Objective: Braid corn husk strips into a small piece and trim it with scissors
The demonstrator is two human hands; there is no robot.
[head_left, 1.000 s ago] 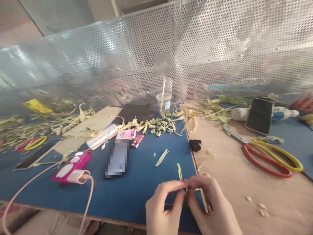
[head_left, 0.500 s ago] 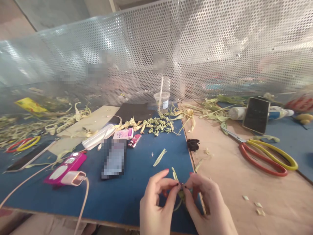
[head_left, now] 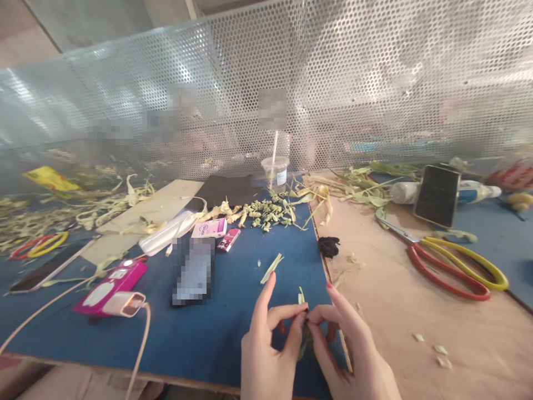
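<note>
Near the front edge of the blue table, my left hand and my right hand meet with thumbs and fingertips pinched on a small green plant piece. Most of that piece is hidden by the fingers. Both index fingers are raised off it. A pale leaf strip lies just beyond my left hand. Farther back is a pile of small knotted green pieces. A crumpled black item rests at the seam between the blue and tan surfaces.
Scissors with red and yellow handles lie at the right, below a propped phone. A lidded cup with straw stands by the perforated metal screen. At the left are a pink power bank with cable and a dark phone.
Both index fingers have lifted and straightened away from the pinched plant piece. The thumbs and other fingertips have stayed together on it.
</note>
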